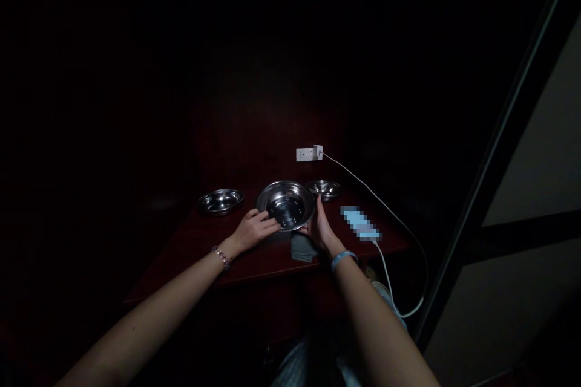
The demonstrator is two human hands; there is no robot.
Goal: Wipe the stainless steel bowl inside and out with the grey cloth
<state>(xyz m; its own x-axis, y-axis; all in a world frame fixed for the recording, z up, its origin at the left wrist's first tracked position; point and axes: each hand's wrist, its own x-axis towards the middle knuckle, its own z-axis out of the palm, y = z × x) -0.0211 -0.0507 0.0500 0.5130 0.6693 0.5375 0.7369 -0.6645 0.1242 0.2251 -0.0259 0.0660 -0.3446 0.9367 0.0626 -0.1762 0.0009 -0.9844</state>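
Observation:
A shiny steel plate [285, 202] is tilted up toward me over the dark red table [204, 251]. My left hand [254, 228] grips its left rim with curled fingers; a beaded bracelet sits on that wrist. My right hand [321, 227] holds the plate's right rim, fingers upright along the edge, with a blue band on the wrist. A grey cloth [302, 248] lies on the table under the plate, by my right palm.
A second steel plate [220, 200] rests at the left, a smaller steel dish [324, 188] behind my right hand. A phone [361, 224] lies at the right, its white cable [399, 224] running to a wall socket [309, 153]. The room around is very dark.

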